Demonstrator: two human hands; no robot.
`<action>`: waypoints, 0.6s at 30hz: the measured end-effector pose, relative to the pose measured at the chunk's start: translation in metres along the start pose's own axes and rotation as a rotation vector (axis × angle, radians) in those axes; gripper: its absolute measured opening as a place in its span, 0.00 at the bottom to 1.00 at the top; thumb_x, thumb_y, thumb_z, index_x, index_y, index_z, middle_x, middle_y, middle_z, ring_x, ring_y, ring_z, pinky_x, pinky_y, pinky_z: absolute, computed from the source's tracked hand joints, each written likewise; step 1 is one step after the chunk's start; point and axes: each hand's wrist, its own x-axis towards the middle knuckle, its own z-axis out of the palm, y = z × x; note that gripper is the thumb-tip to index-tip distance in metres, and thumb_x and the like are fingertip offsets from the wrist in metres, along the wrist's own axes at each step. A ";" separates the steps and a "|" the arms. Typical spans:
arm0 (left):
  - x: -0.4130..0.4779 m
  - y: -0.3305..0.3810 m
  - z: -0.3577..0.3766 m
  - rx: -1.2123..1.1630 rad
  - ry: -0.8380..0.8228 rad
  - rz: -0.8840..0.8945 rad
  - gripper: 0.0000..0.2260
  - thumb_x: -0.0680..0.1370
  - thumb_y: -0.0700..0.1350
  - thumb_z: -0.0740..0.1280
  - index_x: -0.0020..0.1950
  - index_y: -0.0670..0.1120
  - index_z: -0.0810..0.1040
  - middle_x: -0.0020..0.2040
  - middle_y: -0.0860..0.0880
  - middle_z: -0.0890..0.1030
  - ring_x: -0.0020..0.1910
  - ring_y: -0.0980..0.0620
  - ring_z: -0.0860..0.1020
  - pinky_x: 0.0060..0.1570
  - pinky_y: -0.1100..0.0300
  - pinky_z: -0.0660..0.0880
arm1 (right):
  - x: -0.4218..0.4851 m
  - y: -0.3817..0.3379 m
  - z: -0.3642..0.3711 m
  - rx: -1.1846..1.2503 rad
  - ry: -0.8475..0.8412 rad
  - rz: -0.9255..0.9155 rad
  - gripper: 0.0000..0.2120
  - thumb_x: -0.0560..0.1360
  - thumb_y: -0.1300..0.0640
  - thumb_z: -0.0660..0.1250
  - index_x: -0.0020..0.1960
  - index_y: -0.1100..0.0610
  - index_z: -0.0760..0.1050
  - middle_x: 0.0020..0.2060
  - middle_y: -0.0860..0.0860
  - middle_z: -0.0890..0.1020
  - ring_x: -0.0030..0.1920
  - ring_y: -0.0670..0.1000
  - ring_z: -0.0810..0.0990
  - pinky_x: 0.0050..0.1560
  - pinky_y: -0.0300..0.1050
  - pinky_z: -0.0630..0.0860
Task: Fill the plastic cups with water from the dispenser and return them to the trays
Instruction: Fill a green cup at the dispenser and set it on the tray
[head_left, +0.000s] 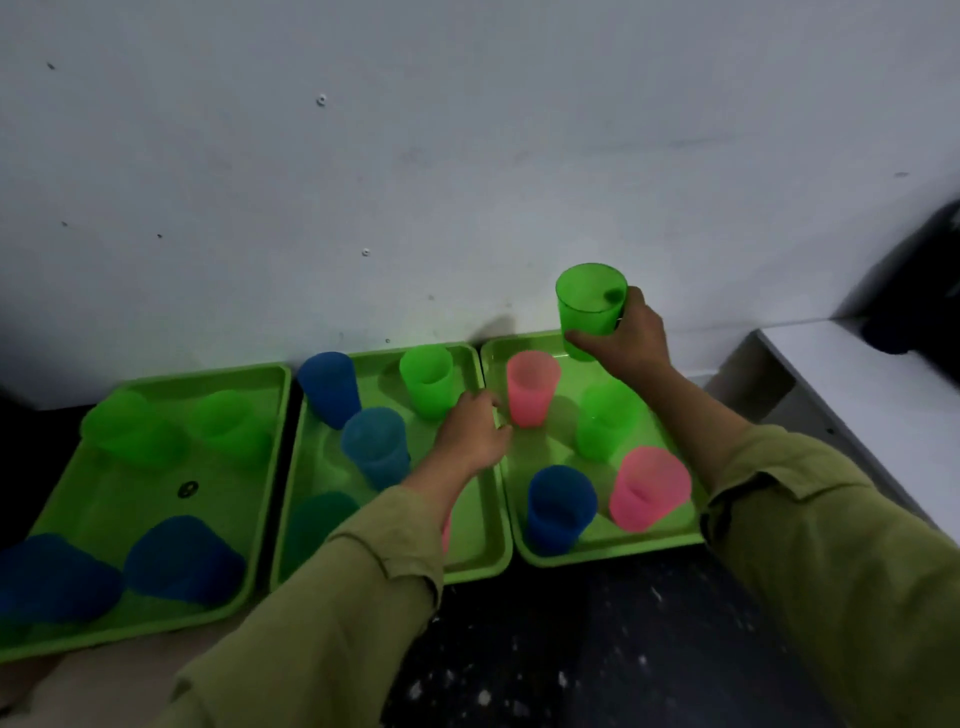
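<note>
Green cup: translucent green plastic cup (589, 306), smooth, lightly glossy wall.
Other cups: frosted pink plastic cups (532, 387) and frosted blue plastic cups (558, 506), matt, semi-clear.
Trays: bright green plastic trays (156, 483), smooth, soft sheen.
Sleeves: olive cloth sleeves (831, 545), matt, creased.
Wall: white painted wall (415, 156), matt, pocked.
Bench: dark speckled bench (571, 649), rough-looking.

Blue cup (47, 577) cut by left edge, pink cup (445, 535) mostly behind sleeve (363, 597)
</note>
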 end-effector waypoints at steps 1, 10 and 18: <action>0.005 0.001 0.004 0.012 -0.009 -0.020 0.22 0.74 0.44 0.66 0.67 0.42 0.68 0.65 0.40 0.69 0.63 0.42 0.71 0.63 0.53 0.70 | 0.009 0.007 0.000 0.004 -0.006 0.012 0.33 0.64 0.53 0.78 0.62 0.63 0.67 0.58 0.61 0.77 0.57 0.61 0.75 0.50 0.48 0.71; 0.039 0.002 0.035 0.080 -0.024 -0.124 0.28 0.73 0.43 0.68 0.70 0.40 0.63 0.67 0.40 0.65 0.65 0.42 0.69 0.63 0.53 0.70 | 0.059 0.065 0.017 -0.005 -0.174 0.131 0.33 0.64 0.60 0.77 0.63 0.63 0.65 0.60 0.61 0.75 0.60 0.60 0.73 0.52 0.46 0.70; 0.048 -0.004 0.046 0.128 -0.009 -0.141 0.24 0.73 0.42 0.69 0.65 0.38 0.65 0.66 0.41 0.63 0.60 0.44 0.71 0.59 0.55 0.71 | 0.071 0.103 0.036 -0.011 -0.265 0.246 0.37 0.62 0.59 0.79 0.66 0.61 0.65 0.62 0.60 0.74 0.63 0.60 0.72 0.59 0.48 0.70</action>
